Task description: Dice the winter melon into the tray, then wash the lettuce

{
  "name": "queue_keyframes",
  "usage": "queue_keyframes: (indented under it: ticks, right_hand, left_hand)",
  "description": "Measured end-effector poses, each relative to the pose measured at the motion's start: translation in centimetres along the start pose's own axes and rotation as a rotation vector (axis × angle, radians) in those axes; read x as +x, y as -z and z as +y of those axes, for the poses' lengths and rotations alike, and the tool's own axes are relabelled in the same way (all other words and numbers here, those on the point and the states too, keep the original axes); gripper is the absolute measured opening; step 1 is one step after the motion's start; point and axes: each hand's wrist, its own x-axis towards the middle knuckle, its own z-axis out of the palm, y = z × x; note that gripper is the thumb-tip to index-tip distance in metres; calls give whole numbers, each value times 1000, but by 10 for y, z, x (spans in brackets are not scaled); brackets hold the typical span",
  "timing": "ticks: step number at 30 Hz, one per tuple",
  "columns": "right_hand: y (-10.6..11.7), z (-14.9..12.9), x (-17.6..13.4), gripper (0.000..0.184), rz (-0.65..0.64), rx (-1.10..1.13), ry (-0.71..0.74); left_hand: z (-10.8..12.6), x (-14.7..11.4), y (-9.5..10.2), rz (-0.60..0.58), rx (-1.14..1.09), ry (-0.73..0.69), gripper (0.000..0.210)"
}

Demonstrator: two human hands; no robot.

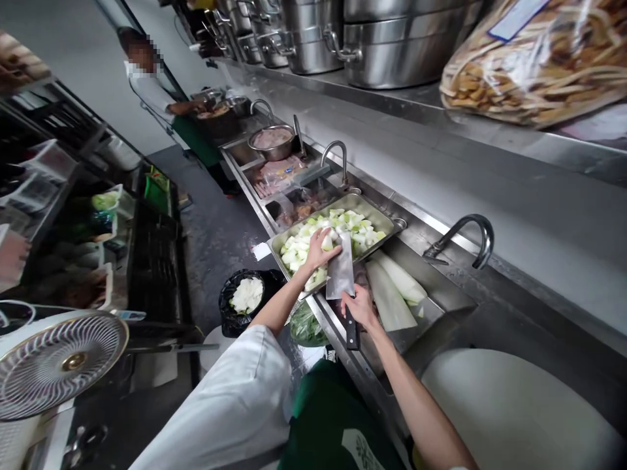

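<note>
Cleaver (341, 274) — in right fingers (348, 301), beside left thumb (332, 252)

A commercial kitchen
Big stainless-steel pots (379, 51) crowd the wall shelf (392, 101) above a row of sinks (437, 278) with gooseneck faucets (484, 236); there are a cleaver (339, 273), a steel tray (375, 210) of chopped vegetables (361, 228) and an aproned co-worker (151, 93).

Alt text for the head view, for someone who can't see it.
A person's right hand grips a cleaver at the edge of a metal tray of pale green vegetable chunks; the left hand is at the blade, over the chunks. Longer pale pieces lie beside the tray. Farther along, a co-worker stands by the sinks.
</note>
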Motion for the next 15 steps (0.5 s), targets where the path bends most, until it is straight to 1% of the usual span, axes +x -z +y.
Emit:
queue_keyframes:
  ticks: [2, 4, 6, 8, 10, 12, 14, 15]
  right_hand:
    - [10, 2, -6, 52, 42, 37, -38]
    - [29, 6, -25, 53, 134, 23, -57]
    - [55, 14, -54, 53, 268, -40, -65]
    - [86, 25, -91, 51, 417, -143, -89]
    - [117, 37, -134, 47, 552, -307, -139]
    - [147, 49, -179, 38, 655, -557, -224]
    - [171, 60, -222, 30, 733, -834, -358]
    - [180, 66, -241, 31, 763, -953, -436]
  left_hand:
    - [-11, 18, -9, 14, 90, 55, 84]
    - [-15, 32, -22, 7, 197, 67, 87]
    - [-15, 46, -36, -30, 270, 51, 89]
    - [-13, 59, -51, -78, 305, 49, 87]
    - [-8, 74, -65, -125, 335, 60, 81]
    - [1, 89, -76, -176, 362, 57, 74]
    - [15, 98, -87, -196, 373, 32, 67]
    - [24, 99, -93, -177, 366, 14, 64]
